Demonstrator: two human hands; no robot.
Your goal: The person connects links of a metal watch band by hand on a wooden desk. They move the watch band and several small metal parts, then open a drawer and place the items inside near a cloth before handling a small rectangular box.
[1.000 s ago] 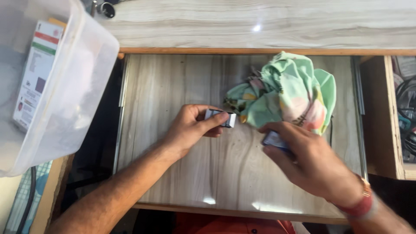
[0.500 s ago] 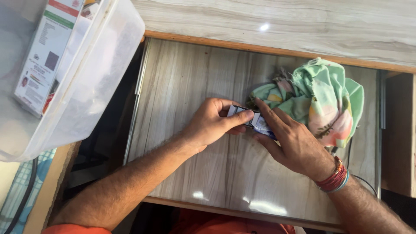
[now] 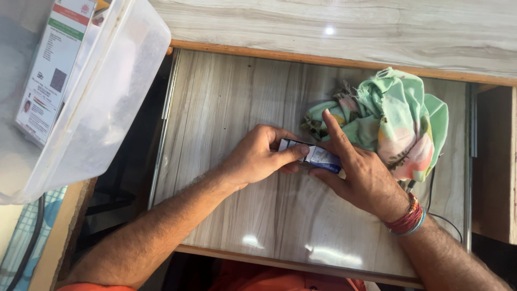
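Head view, looking straight down. A pull-out wooden shelf (image 3: 231, 124) with pale grey grain is seen below the edge of a light counter (image 3: 377, 27).

A small box (image 3: 315, 155), white with a blue band, is held low over the middle of the shelf, between both hands. The left hand (image 3: 257, 159) is closed on the box's left end: the thumb is laid along the near edge, and the fingers are curled over the top. The right hand (image 3: 362, 175) is wrapped around the box's right end from below and behind. Its grip is closed on the box, with the forefinger stretched out and pointing up toward the cloth. Whether the box touches the shelf cannot be told.

A crumpled cloth (image 3: 396, 121), mint green with pink and yellow patches, is lying on the shelf just beyond the right hand; the outstretched forefinger is touching or nearly touching its lower left fold. Red and blue bracelets (image 3: 409, 218) are worn on the right wrist. A thin dark cable (image 3: 439, 207) is seen running across the shelf's right part, near the wrist.

At upper left, a clear plastic bin (image 3: 124, 91) is placed beside the shelf, well apart from the hands. A flat printed card (image 3: 51, 70) is seen inside it, leaning against the wall.
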